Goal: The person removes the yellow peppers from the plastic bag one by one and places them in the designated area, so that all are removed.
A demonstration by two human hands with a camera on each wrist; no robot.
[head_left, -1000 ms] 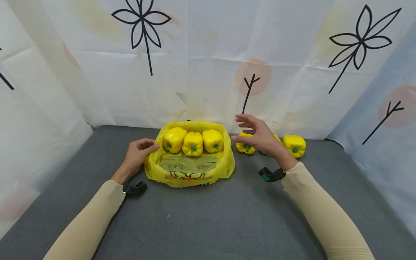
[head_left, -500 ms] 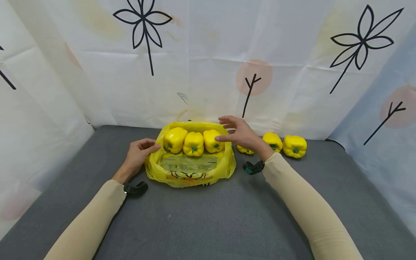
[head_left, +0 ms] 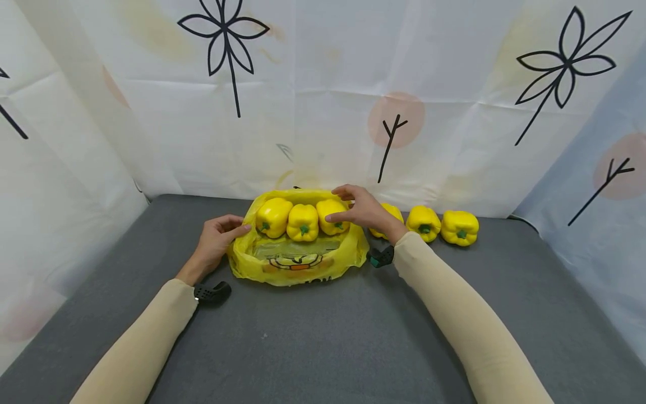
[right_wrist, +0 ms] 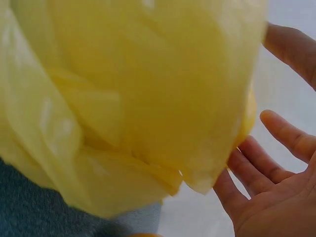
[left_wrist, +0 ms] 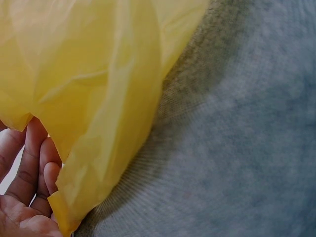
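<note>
A yellow plastic bag [head_left: 298, 278] lies with its mouth spread wide on the grey table, three yellow bell peppers [head_left: 303, 223] in a row inside. My left hand [head_left: 216, 238] pinches its left rim between thumb and fingers; in the left wrist view, the fingers [left_wrist: 35, 148] are partly behind the yellow film. Over the right rim reaches my right hand [head_left: 360, 209], thumb in front of the rightmost pepper in the bag [head_left: 328, 210]. In the right wrist view its fingers [right_wrist: 256, 173] are spread apart, some right at the bag's edge.
Right of the bag, three more yellow bell peppers stand in a row: one partly behind my right hand [head_left: 392, 211], a middle one [head_left: 424, 222] and an outer one [head_left: 460, 228]. A white patterned curtain [head_left: 323, 140] hangs along the table's back edge [head_left: 202, 197].
My right hand has moved left from above the outside peppers to the bag's right rim. The bag's near side has risen slightly, showing more of its print. My left hand stays at the left rim.
</note>
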